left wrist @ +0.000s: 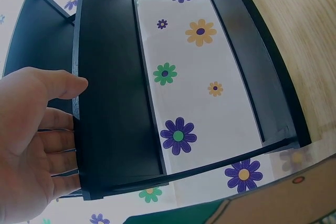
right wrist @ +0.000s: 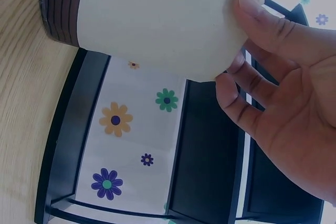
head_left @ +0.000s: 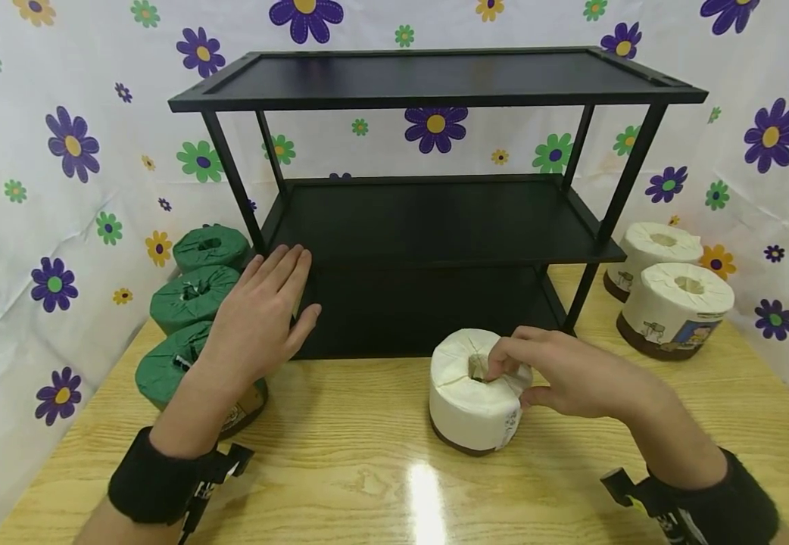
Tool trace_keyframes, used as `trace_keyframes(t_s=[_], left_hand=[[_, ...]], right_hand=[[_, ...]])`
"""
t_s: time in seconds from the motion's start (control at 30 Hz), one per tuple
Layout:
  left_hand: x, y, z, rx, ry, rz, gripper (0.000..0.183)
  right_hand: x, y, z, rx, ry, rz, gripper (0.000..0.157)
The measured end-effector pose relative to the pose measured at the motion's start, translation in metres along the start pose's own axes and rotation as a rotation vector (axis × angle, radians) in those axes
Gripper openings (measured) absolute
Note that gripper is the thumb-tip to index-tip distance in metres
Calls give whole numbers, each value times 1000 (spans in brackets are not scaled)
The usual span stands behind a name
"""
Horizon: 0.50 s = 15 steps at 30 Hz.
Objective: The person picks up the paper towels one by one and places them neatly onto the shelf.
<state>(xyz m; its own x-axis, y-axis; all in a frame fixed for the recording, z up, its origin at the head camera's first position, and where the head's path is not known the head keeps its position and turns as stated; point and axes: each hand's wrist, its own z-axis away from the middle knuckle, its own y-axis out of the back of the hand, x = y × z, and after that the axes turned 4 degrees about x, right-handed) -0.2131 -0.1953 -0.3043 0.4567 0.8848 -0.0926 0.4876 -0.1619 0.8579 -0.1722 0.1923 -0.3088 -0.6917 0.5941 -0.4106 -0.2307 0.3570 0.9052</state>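
Note:
A white paper-wrapped toilet roll point(head_left: 466, 412) with a brown bottom band is at the front of the table, before a black shelf rack point(head_left: 428, 223). My right hand point(head_left: 575, 375) grips its right side, fingers hooked into the centre hole and thumb on the outer wrapper. In the right wrist view the roll point(right wrist: 157, 19) fills the top, with the thumb pressed to its edge. My left hand point(head_left: 254, 314) has its fingers straight, at the front left corner of the middle shelf; in the left wrist view its fingertips are right at the shelf edge point(left wrist: 79, 145).
On the left, beside the rack, stand several green-wrapped rolls point(head_left: 193, 294) in a row, partly behind my left forearm. Two more white rolls point(head_left: 677, 314) stand right of the rack. A flower-patterned cloth point(head_left: 13, 151) hangs behind the wooden table point(head_left: 340, 469).

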Motion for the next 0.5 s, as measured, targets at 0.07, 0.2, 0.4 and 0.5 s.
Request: trace_keyframes(t_s=[0.07, 0.2, 0.4, 0.5], left_hand=[[0, 0, 0, 0, 0, 1, 64], [1, 1, 0, 4, -4, 2, 64], [1, 1, -1, 12, -6, 3, 63], [1, 1, -1, 7, -3, -1, 63]], right_hand=[[-1, -1, 0, 10, 1, 10, 44], [-2, -3, 0, 39, 13, 40, 44], [-2, -5, -1, 85, 51, 65, 47], [-3, -7, -2, 94, 55, 57, 47]])
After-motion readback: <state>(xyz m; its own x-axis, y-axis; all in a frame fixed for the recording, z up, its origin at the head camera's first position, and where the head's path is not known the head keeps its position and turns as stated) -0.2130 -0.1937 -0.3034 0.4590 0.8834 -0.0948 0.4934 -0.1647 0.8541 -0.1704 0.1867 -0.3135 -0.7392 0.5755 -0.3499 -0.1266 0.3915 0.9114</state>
